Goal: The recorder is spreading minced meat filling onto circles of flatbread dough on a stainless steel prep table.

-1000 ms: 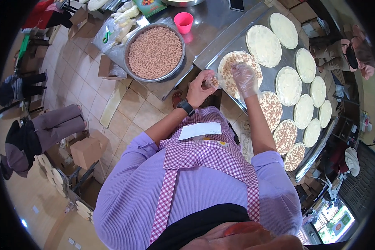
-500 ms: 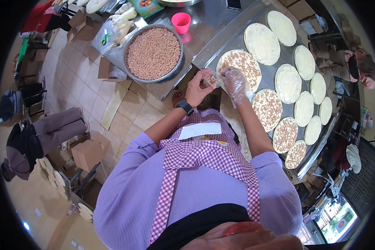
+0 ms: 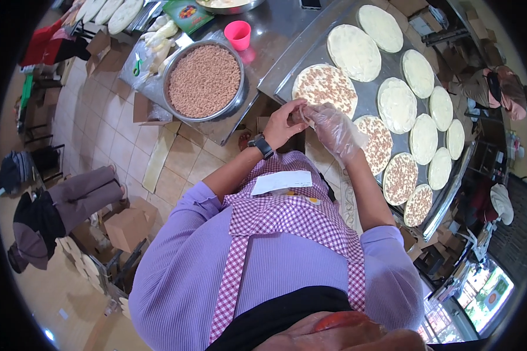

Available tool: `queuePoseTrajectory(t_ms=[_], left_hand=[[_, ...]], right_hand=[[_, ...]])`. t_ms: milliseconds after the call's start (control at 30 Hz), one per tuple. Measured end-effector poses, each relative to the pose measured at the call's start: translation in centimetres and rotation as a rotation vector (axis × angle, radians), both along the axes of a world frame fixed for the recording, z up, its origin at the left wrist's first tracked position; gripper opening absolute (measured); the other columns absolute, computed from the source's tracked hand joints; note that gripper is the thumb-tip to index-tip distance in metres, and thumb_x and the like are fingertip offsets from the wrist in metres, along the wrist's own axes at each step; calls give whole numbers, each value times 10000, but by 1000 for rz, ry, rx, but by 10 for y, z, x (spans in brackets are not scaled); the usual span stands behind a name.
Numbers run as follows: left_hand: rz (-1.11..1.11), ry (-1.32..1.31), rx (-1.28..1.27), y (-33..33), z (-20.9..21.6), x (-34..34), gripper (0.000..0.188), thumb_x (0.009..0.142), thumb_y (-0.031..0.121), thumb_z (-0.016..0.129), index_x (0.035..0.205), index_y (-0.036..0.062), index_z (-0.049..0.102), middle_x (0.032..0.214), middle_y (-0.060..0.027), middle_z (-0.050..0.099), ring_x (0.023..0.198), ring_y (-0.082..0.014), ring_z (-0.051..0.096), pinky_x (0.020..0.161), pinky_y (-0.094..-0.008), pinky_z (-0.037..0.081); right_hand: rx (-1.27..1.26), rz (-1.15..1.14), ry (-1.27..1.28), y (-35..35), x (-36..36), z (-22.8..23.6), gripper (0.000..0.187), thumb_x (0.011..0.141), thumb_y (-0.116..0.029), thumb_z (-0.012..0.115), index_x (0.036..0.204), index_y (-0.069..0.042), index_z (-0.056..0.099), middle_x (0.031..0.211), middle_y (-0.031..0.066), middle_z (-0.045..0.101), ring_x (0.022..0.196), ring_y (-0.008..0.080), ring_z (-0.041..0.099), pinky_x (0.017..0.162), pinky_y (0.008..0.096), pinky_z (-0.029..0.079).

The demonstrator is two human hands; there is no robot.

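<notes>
My bare left hand (image 3: 282, 125), with a dark watch at the wrist, is curled round a small clear cup, now almost wholly hidden by my fingers. My right hand (image 3: 336, 131) wears a clear plastic glove. Its fingers are bunched together at the cup's mouth; what they hold is hidden. Just beyond both hands lies a cream-topped round flat dough (image 3: 325, 90) scattered with brown crumbs. Another crumb-topped round (image 3: 373, 144) is beside my right hand, with more crumbed rounds nearer me.
Plain cream-topped rounds (image 3: 397, 105) cover the tray (image 3: 366, 96) at right. At left on the metal table stand a large round pan of brown crumbs (image 3: 204, 81), a pink cup (image 3: 238, 35), green scissors (image 3: 137, 64) and a green packet (image 3: 187, 16). A person (image 3: 79, 193) is at far left.
My gloved right hand has come back toward me and closed in on the cup in my left hand, covering it. The whole view has shifted slightly.
</notes>
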State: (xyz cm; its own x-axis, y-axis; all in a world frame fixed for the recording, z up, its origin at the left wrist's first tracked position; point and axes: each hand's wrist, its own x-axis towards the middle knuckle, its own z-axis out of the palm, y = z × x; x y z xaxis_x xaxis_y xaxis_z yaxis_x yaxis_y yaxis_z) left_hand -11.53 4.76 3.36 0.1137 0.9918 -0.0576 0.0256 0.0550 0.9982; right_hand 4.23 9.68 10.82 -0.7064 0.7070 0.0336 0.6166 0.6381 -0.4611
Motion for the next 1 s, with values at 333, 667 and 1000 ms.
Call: queuePoseTrajectory(t_ms=[333,667,1000], left_hand=[[-52,-201,-74,-3,-1,31,545,762,9,596,1272,58,409,1257,-78,470,1118,-183,487,923,-309,427],[-103,-1083,-657,-3,-21,36,386,922,171,481,1285,65,404,1183,-32,511,1043,-116,521,899,-289,451],[149,-958,-661,2,-14,52,324,900,136,522,1213,60,483,1035,-31,564,904,-112,570,780,-256,512]], right_hand=[[81,-1,-323,-9,17,-21,94,747,-82,535,820,-54,587,771,133,611,748,299,610,610,411,488],[80,-125,-55,-21,23,-32,115,794,-104,504,773,-13,572,763,173,603,735,308,596,649,411,476],[-370,-243,-59,-1,25,-25,168,855,-154,470,810,-32,577,772,132,613,725,244,612,634,347,476]])
